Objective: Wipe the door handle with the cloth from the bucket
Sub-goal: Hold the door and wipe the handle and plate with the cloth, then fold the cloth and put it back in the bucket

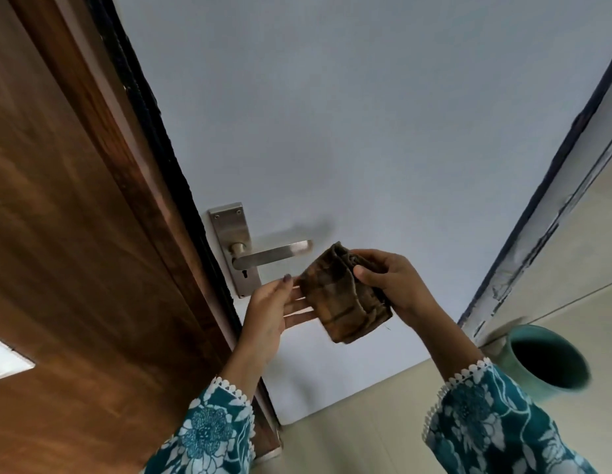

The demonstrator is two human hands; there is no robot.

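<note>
A brown checked cloth (pixel 345 295), folded into a small pad, hangs in front of the pale door (pixel 332 114). My right hand (pixel 390 278) grips its upper right part between thumb and fingers. My left hand (pixel 274 309) is open with fingers spread, its fingertips touching the cloth's left edge. The steel lever door handle (pixel 274 254) on its backplate (pixel 234 241) sits just up and left of the cloth, apart from it. A teal bucket (pixel 551 360) stands on the floor at lower right.
A dark wooden door frame (pixel 75 234) fills the left side. The door's other edge and a light tiled wall (pixel 571 251) are on the right. Beige floor tiles (pixel 366 432) lie below.
</note>
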